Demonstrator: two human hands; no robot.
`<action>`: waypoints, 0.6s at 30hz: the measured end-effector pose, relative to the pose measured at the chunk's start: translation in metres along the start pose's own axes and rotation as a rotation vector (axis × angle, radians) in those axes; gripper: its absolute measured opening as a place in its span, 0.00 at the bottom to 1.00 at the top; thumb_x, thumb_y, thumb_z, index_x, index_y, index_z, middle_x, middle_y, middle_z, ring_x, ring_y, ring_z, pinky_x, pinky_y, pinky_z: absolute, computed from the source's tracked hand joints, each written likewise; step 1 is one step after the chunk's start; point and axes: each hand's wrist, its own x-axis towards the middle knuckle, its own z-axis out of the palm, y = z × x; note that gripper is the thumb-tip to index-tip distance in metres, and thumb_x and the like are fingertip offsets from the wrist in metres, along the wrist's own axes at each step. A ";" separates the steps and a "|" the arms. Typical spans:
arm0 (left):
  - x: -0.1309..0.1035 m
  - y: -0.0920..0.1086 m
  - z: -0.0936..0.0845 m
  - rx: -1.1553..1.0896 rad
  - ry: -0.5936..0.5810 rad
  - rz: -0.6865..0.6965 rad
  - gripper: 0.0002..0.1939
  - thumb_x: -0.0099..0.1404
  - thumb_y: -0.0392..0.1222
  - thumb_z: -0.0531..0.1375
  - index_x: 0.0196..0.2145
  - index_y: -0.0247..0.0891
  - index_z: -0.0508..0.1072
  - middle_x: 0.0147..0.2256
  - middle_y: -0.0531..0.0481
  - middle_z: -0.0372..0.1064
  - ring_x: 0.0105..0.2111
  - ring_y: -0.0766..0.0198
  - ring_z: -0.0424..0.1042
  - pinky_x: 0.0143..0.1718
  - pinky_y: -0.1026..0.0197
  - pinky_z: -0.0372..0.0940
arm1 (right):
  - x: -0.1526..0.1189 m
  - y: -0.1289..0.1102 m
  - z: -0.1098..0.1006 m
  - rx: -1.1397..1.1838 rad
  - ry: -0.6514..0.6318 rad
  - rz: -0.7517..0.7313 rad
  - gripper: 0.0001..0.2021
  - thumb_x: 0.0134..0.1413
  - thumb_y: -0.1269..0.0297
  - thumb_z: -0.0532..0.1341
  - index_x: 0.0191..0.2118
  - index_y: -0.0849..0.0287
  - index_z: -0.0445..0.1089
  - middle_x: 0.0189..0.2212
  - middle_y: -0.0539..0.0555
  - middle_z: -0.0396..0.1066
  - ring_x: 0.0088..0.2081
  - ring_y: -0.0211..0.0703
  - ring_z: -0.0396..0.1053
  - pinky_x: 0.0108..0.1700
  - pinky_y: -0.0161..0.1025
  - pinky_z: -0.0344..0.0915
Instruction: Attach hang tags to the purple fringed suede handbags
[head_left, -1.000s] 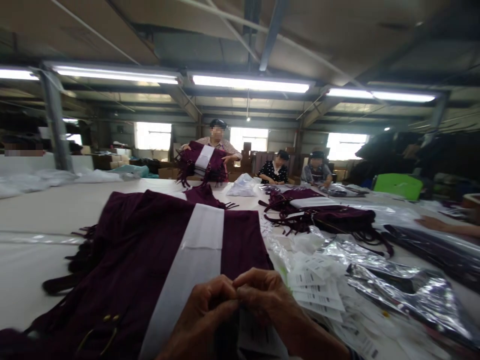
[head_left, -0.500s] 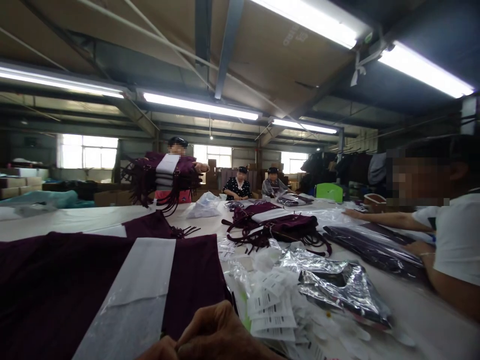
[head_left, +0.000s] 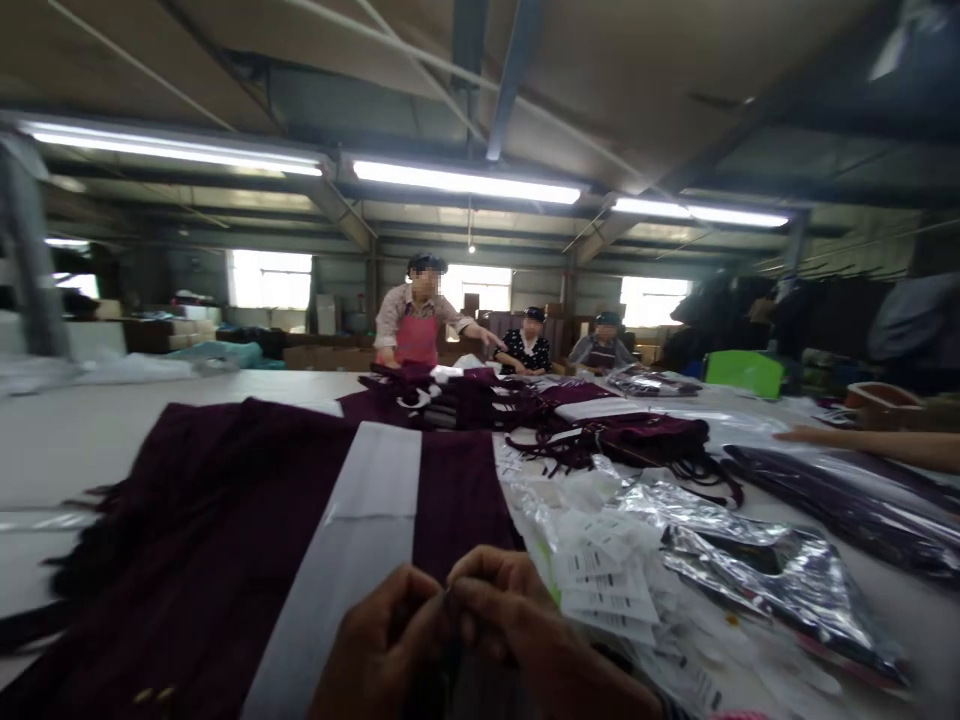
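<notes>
My left hand [head_left: 386, 640] and my right hand [head_left: 517, 620] meet at the bottom middle, thumbs and fingertips pinched together. What they pinch is too small and dark to make out. Just beyond and beneath them lies a dark purple folded garment [head_left: 225, 500] with fringed ends at its left side. A white paper band [head_left: 349, 520] runs across it. To the right of my right hand is a loose pile of white printed labels [head_left: 604, 575].
A shiny silver plastic bag [head_left: 810, 590] lies at right, with a bagged dark garment [head_left: 840, 500] behind it. More purple fringed garments [head_left: 480, 395] are heaped across the white table [head_left: 247, 385]. A co-worker in a pink apron [head_left: 416, 340] stands beyond; a co-worker's arm [head_left: 862, 440] reaches in from the right.
The view has swung left. My hands have come up further into sight, still pinched together. The co-worker opposite has put the held stack of purple garments down on the table.
</notes>
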 end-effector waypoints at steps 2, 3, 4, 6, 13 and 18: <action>-0.003 0.007 0.001 0.024 0.002 0.007 0.19 0.61 0.57 0.63 0.28 0.37 0.72 0.23 0.52 0.69 0.25 0.64 0.67 0.27 0.66 0.61 | -0.001 0.005 0.000 0.043 -0.015 -0.004 0.16 0.51 0.54 0.69 0.35 0.65 0.73 0.21 0.48 0.68 0.19 0.28 0.56 0.20 0.28 0.45; -0.003 0.009 0.001 0.026 0.004 0.003 0.18 0.62 0.56 0.62 0.28 0.37 0.72 0.23 0.52 0.69 0.25 0.65 0.67 0.27 0.66 0.61 | -0.001 0.007 -0.001 0.076 -0.027 -0.003 0.16 0.52 0.54 0.69 0.35 0.64 0.73 0.22 0.48 0.68 0.19 0.28 0.56 0.20 0.28 0.44; -0.004 0.010 0.002 0.029 0.006 -0.003 0.17 0.63 0.55 0.62 0.29 0.37 0.72 0.24 0.52 0.69 0.25 0.65 0.67 0.27 0.66 0.60 | -0.001 0.008 -0.001 0.109 -0.034 0.002 0.15 0.53 0.55 0.69 0.35 0.64 0.73 0.22 0.48 0.67 0.20 0.28 0.55 0.20 0.28 0.44; -0.004 0.010 0.002 0.037 0.015 -0.009 0.16 0.65 0.53 0.60 0.29 0.37 0.71 0.24 0.52 0.70 0.24 0.65 0.66 0.26 0.66 0.60 | 0.000 0.008 -0.001 0.160 -0.033 0.021 0.15 0.53 0.55 0.69 0.36 0.63 0.72 0.22 0.48 0.66 0.20 0.28 0.55 0.20 0.28 0.44; -0.008 0.011 0.003 0.045 0.017 0.020 0.14 0.66 0.50 0.59 0.29 0.37 0.71 0.25 0.52 0.70 0.25 0.66 0.65 0.27 0.66 0.59 | -0.001 0.004 0.004 0.165 -0.024 0.038 0.13 0.53 0.57 0.70 0.34 0.64 0.73 0.23 0.49 0.66 0.22 0.29 0.57 0.21 0.27 0.45; -0.009 0.013 0.003 0.022 0.023 0.006 0.15 0.66 0.52 0.60 0.30 0.37 0.71 0.25 0.53 0.69 0.24 0.67 0.64 0.25 0.66 0.58 | -0.002 0.010 0.005 0.216 -0.006 0.030 0.12 0.54 0.58 0.70 0.36 0.63 0.74 0.23 0.48 0.66 0.22 0.29 0.57 0.21 0.28 0.45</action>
